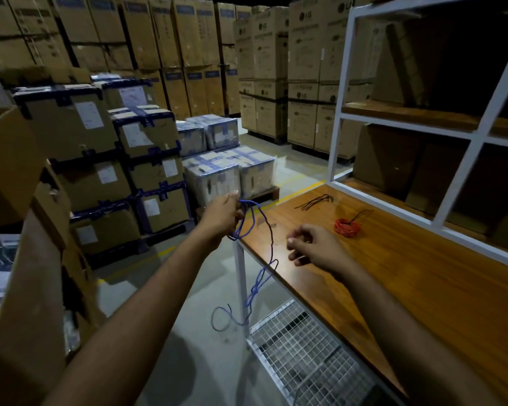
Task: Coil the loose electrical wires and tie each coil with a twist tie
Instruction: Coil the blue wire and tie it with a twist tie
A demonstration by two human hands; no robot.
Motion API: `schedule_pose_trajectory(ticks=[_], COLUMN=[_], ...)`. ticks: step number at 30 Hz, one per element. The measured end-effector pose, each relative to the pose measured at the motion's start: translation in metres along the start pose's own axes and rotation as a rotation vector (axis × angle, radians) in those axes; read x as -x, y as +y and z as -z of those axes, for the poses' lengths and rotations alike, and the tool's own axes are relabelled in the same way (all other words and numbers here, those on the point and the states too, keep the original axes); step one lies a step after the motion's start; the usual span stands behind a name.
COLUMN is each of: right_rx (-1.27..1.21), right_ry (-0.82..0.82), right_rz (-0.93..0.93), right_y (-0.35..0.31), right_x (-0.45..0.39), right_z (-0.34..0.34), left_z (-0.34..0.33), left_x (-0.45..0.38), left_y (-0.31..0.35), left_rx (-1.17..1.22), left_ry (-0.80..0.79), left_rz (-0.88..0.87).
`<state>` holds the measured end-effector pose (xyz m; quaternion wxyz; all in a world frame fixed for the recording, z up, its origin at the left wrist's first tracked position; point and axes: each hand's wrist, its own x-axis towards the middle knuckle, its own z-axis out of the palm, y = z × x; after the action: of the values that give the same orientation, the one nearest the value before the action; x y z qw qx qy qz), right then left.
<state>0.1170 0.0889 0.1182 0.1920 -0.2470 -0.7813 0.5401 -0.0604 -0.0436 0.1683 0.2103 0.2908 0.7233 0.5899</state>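
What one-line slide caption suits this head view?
Left hand grips the half-coiled blue wire trailing off the wooden table; tied red coil and spare twist ties lie behind.

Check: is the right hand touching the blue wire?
Apart. In the head view the right hand hovers over the table edge with bare wood between its fingertips and the blue wire, which hangs from the left hand.

Wooden benchtop (423, 288). On it: red wire coil (347, 227), just beyond right hand's fingertips (291, 240); black twist ties (316, 201) farther past them, apart from the coil.
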Motion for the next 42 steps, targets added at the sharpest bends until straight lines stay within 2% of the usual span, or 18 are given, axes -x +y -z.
schedule_pose_trajectory(ticks=[6, 9, 14, 18, 21, 24, 27, 32, 36, 39, 42], right_rx=[0.221, 0.29, -0.133, -0.456, -0.428, -0.332, -0.365, -0.286, -0.39, -0.569, -0.553], right_ry=[-0.201, -0.195, -0.315, -0.342, -0.398, -0.304, -0.245, -0.318, -0.356, -0.231, -0.049], right_rz=[-0.166, -0.161, -0.315, -0.337, -0.24, -0.234, -0.222, -0.254, -0.378, -0.369, -0.404], right_y=[0.034, 0.045, 0.053, 0.045, 0.051, 0.063, 0.059, 0.035, 0.021, 0.01, 0.008], right_x=[-0.008, -0.014, -0.015, -0.007, -0.008, -0.009, -0.008, -0.013, -0.025, -0.039, -0.054], right_z=[-0.038, -0.056, -0.083, -0.089, -0.071, -0.056, -0.062, -0.111, -0.157, -0.182, -0.192], left_z=[0.013, 0.02, 0.036, 0.057, 0.079, 0.1, 0.108, 0.109, 0.119, 0.13, 0.141], left_x=[0.014, 0.021, 0.023, 0.021, 0.021, 0.019, 0.017, 0.018, 0.018, 0.018, 0.018], left_y=[0.034, 0.046, 0.051, 0.045, 0.039, 0.034, 0.032, 0.038, 0.043, 0.045, 0.047], left_rx=[0.129, 0.242, 0.348, 0.341, 0.385, 0.465, 0.481, 0.461, 0.431, 0.422, 0.423], left_ry=[-0.129, -0.155, -0.134, -0.015, 0.104, 0.132, 0.11, 0.034, 0.013, 0.005, 0.012], left_rz=[-0.021, -0.009, 0.02, 0.034, 0.047, 0.064, 0.082, 0.084, 0.084, 0.077, 0.069])
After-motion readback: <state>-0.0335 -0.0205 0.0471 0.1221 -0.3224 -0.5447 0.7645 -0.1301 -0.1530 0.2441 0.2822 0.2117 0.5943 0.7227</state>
